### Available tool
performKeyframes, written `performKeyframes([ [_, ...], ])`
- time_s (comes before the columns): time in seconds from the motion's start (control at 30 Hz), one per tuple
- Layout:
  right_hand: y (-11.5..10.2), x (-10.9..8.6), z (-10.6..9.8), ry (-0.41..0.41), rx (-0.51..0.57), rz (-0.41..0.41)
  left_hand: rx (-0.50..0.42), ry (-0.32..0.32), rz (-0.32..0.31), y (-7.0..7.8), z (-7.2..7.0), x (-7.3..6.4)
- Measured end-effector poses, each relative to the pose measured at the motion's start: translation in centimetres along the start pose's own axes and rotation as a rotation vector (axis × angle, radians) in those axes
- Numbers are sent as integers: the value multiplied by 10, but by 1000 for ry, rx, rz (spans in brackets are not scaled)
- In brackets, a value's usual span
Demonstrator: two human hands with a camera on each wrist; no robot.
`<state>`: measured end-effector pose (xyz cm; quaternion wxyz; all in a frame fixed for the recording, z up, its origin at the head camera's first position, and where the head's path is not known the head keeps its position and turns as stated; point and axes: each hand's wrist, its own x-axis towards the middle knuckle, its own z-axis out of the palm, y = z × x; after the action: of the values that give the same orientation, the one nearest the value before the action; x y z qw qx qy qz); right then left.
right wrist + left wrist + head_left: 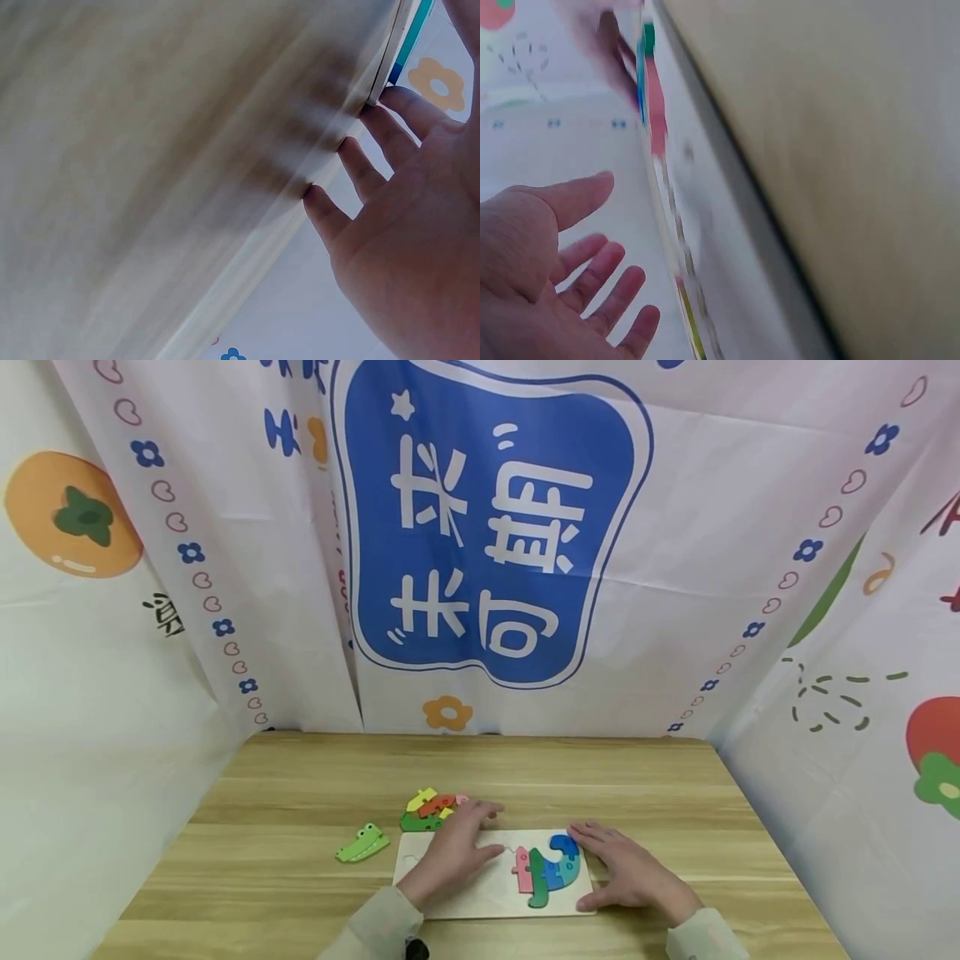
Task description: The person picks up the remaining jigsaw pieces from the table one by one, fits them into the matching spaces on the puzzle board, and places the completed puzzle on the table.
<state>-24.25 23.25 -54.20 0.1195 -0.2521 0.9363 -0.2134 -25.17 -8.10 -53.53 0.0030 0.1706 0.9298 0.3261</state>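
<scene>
The counter fills the lower part of the head view. A pale rectangular board lies flat on it at bottom centre. On the board's right half, a pink piece, a green piece and a group of blue pieces are set side by side, the blue group curving up toward the board's upper right corner. A thin outline is visible at the board's left end.

The left grip is positioned above the middle of the board, left of the pink piece. Its fingers and thumb are spread and hold nothing; the left wrist view shows a gap between them and the board.

The right grip is at the board's right edge, fingers spread: index finger near the upper corner, thumb at the lower corner.

A green crocodile-head piece lies on the counter, left of the board. A cluster of loose pieces in yellow, red-orange, green and pink lies just beyond the board's upper left edge, partly hidden by the left grip.
</scene>
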Motion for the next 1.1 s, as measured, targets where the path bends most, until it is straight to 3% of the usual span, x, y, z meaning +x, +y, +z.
performKeyframes([
  [0.13, 0, 0, -1, -4, 9, 5, 80, 146, -29, -13, -7, 11],
  [0.23, 0, -1, -1, -11, 16, 15, 132, 199, -62, -21, -10, 18],
  [0.47, -1, -1, -1, -21, 17, 12, 264, 180, -139, -31, -13, 24],
  [0.73, -1, 0, 0, -17, 17, 9, 384, 156, -117, -34, -11, 28],
  [1.1, 1, -1, 1, -4, 16, 0, 414, 147, -128, -31, -7, 28],
])
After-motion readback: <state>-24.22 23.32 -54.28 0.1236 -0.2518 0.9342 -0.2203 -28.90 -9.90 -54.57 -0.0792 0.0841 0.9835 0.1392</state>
